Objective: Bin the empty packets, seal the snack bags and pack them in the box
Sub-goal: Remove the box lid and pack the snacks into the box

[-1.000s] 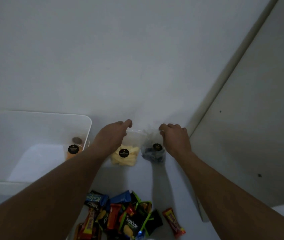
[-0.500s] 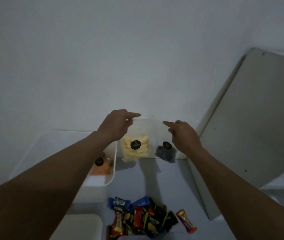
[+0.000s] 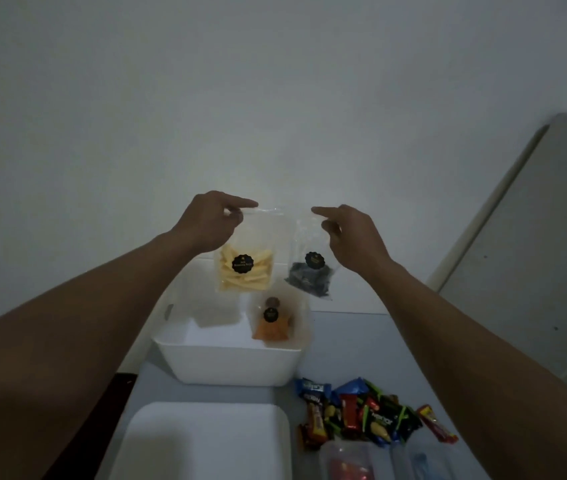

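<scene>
My left hand [image 3: 207, 221] pinches the top edge of a clear bag of yellow snack sticks [image 3: 245, 271], which hangs in the air above the far end of the white box [image 3: 230, 365]. In my right hand [image 3: 349, 235] a second clear bag with dark snacks [image 3: 309, 278] is pinched by its top and hangs just right of the box. Both bags carry a round black label. Inside the box, an orange snack bag [image 3: 271, 323] stands against the right wall.
A pile of colourful small snack packets [image 3: 368, 414] lies on the table right of the box. A white lid or tray [image 3: 202, 441] sits at the near edge. A clear container [image 3: 347, 460] shows at the bottom. A grey panel [image 3: 531, 254] leans at right.
Both hands have lifted the two clear bags off the table and up in front of the wall. The view has shifted, so the box now sits lower and nearer the centre.
</scene>
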